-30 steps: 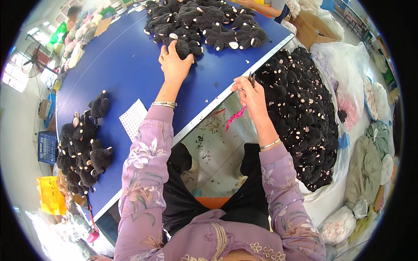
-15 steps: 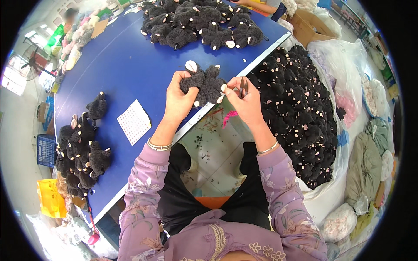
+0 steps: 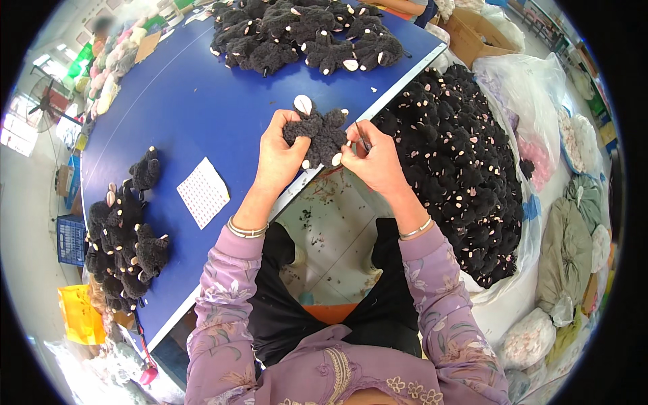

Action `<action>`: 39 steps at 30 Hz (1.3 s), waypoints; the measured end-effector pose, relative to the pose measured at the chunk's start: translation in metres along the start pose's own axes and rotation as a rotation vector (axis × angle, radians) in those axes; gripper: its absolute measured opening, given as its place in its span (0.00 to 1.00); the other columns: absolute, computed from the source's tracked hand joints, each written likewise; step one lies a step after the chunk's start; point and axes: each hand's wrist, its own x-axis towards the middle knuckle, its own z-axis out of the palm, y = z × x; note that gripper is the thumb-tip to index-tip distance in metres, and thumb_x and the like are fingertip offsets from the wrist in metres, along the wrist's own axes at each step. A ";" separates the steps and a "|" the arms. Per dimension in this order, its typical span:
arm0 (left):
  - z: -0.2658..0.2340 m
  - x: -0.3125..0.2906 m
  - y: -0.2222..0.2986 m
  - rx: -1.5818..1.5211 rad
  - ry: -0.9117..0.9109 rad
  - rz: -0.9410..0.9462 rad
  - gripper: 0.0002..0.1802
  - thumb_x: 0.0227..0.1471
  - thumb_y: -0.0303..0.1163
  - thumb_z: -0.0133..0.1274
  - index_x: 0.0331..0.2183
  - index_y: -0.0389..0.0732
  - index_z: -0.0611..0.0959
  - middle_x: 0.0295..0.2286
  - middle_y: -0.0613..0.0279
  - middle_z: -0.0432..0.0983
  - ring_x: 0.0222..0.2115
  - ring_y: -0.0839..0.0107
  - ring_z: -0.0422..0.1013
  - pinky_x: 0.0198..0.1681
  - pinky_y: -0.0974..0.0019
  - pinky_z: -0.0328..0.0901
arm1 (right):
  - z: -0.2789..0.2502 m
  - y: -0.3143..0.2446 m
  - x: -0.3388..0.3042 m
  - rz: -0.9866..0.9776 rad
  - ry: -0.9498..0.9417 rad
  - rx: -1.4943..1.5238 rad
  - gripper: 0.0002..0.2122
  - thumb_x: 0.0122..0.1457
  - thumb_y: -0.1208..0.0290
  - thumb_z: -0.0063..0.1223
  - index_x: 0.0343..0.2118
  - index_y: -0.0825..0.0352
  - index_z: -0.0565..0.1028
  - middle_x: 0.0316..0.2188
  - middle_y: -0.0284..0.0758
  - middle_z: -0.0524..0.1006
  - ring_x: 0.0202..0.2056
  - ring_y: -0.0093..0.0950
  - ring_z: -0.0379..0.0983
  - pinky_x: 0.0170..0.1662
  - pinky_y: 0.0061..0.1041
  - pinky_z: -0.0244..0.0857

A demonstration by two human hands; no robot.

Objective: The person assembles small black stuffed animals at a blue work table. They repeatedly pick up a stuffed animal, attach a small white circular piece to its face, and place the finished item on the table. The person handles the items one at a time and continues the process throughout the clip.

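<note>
My left hand [image 3: 278,152] grips a fuzzy black plush toy [image 3: 314,130] with pale ear and paw tips, held over the table edge. The fingers of my right hand [image 3: 374,156] are closed around small dark thread snips [image 3: 363,137], whose blades show beside the index finger. Thumb and fingertips of that hand meet the toy's right side, at a pale paw tip. Whether they pinch the paw or a thread cannot be made out.
Black plush toys pile on the blue table [image 3: 236,121], one heap [image 3: 297,37] far and another [image 3: 121,236] left. A printed sheet [image 3: 204,193] lies between. At right, a big plastic bag [image 3: 530,250] holds many more. A red-handled tool [image 3: 148,373] hangs at the near left edge.
My right hand has shifted slightly down and left along the toy's side. The pink cord that hung below it is out of sight. My left hand keeps its grip.
</note>
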 end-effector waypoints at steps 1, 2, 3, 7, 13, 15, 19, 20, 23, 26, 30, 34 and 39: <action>0.001 0.000 0.001 -0.005 0.004 0.009 0.10 0.44 0.18 0.50 0.33 0.37 0.72 0.24 0.69 0.69 0.25 0.83 0.63 0.29 0.76 0.62 | 0.001 0.002 0.000 -0.008 0.054 0.055 0.07 0.49 0.80 0.54 0.25 0.66 0.67 0.20 0.22 0.66 0.21 0.11 0.58 0.25 0.14 0.54; 0.002 0.001 0.002 -0.008 -0.002 0.003 0.10 0.44 0.18 0.49 0.32 0.37 0.72 0.24 0.69 0.69 0.25 0.83 0.63 0.28 0.76 0.62 | 0.005 0.005 0.002 -0.017 0.109 0.109 0.07 0.49 0.80 0.54 0.24 0.66 0.66 0.20 0.22 0.65 0.21 0.11 0.57 0.25 0.14 0.54; 0.002 0.002 0.003 -0.009 -0.005 -0.005 0.10 0.44 0.18 0.49 0.32 0.37 0.72 0.24 0.69 0.68 0.25 0.83 0.63 0.28 0.76 0.62 | 0.008 0.004 0.003 -0.025 0.159 0.165 0.07 0.49 0.80 0.54 0.24 0.66 0.66 0.19 0.21 0.64 0.21 0.11 0.56 0.25 0.14 0.54; -0.006 0.010 -0.005 -0.043 0.016 -0.065 0.10 0.43 0.17 0.48 0.31 0.37 0.72 0.23 0.70 0.68 0.24 0.83 0.62 0.27 0.76 0.61 | 0.000 -0.007 0.003 0.081 0.149 0.284 0.06 0.50 0.80 0.54 0.24 0.64 0.68 0.20 0.20 0.63 0.22 0.10 0.56 0.25 0.13 0.52; -0.003 0.011 -0.017 -0.045 0.059 -0.131 0.07 0.45 0.19 0.49 0.30 0.37 0.72 0.21 0.69 0.68 0.22 0.82 0.61 0.26 0.74 0.61 | 0.001 0.001 0.002 0.142 0.149 0.274 0.07 0.51 0.77 0.57 0.25 0.65 0.69 0.20 0.21 0.65 0.23 0.10 0.58 0.27 0.13 0.54; -0.002 0.010 -0.016 0.003 0.087 -0.120 0.06 0.46 0.20 0.49 0.30 0.37 0.72 0.21 0.68 0.68 0.22 0.81 0.62 0.26 0.73 0.61 | 0.008 0.011 0.002 0.050 0.207 0.240 0.07 0.52 0.76 0.58 0.25 0.67 0.69 0.21 0.22 0.67 0.23 0.10 0.58 0.27 0.13 0.55; -0.003 0.010 -0.012 0.040 0.155 -0.063 0.06 0.47 0.21 0.49 0.30 0.37 0.71 0.22 0.66 0.69 0.24 0.80 0.63 0.28 0.73 0.62 | 0.018 0.006 -0.006 -0.018 0.141 0.169 0.09 0.52 0.74 0.59 0.30 0.69 0.70 0.24 0.26 0.73 0.23 0.11 0.59 0.25 0.14 0.56; -0.003 0.010 -0.010 0.068 0.159 -0.051 0.04 0.48 0.20 0.47 0.30 0.37 0.71 0.25 0.69 0.69 0.26 0.82 0.63 0.31 0.74 0.63 | 0.021 0.002 -0.008 -0.018 0.131 0.125 0.09 0.52 0.74 0.60 0.31 0.70 0.70 0.25 0.26 0.74 0.23 0.11 0.59 0.25 0.14 0.56; -0.002 0.009 -0.008 -0.001 0.156 -0.058 0.05 0.48 0.20 0.47 0.31 0.37 0.71 0.25 0.68 0.69 0.27 0.81 0.64 0.32 0.74 0.63 | 0.028 0.002 -0.006 -0.026 0.136 0.000 0.12 0.52 0.73 0.60 0.36 0.71 0.71 0.24 0.26 0.73 0.22 0.11 0.60 0.25 0.15 0.56; -0.002 0.007 -0.004 0.040 0.134 -0.071 0.05 0.48 0.19 0.47 0.31 0.37 0.72 0.26 0.68 0.70 0.27 0.81 0.64 0.31 0.74 0.63 | 0.027 0.004 -0.005 0.020 0.103 0.010 0.10 0.52 0.74 0.59 0.35 0.70 0.71 0.23 0.26 0.72 0.21 0.11 0.60 0.24 0.16 0.57; -0.002 0.009 -0.006 0.035 0.139 -0.052 0.06 0.47 0.19 0.46 0.31 0.37 0.72 0.26 0.69 0.69 0.26 0.82 0.64 0.30 0.76 0.62 | 0.023 0.005 -0.008 -0.003 0.053 0.004 0.08 0.52 0.74 0.58 0.33 0.70 0.72 0.21 0.25 0.71 0.21 0.12 0.60 0.24 0.17 0.57; -0.009 0.014 -0.023 0.001 0.161 -0.052 0.08 0.44 0.18 0.47 0.31 0.37 0.72 0.24 0.67 0.69 0.25 0.80 0.64 0.30 0.74 0.63 | 0.023 -0.006 -0.015 -0.032 -0.049 0.011 0.07 0.53 0.75 0.57 0.31 0.70 0.71 0.20 0.28 0.71 0.20 0.15 0.62 0.25 0.18 0.59; -0.015 0.018 -0.024 0.014 0.156 -0.076 0.08 0.43 0.18 0.46 0.30 0.36 0.72 0.23 0.66 0.69 0.25 0.79 0.64 0.31 0.73 0.63 | 0.027 -0.008 -0.023 -0.136 -0.167 -0.061 0.06 0.52 0.75 0.56 0.30 0.69 0.70 0.19 0.34 0.73 0.21 0.23 0.68 0.28 0.23 0.64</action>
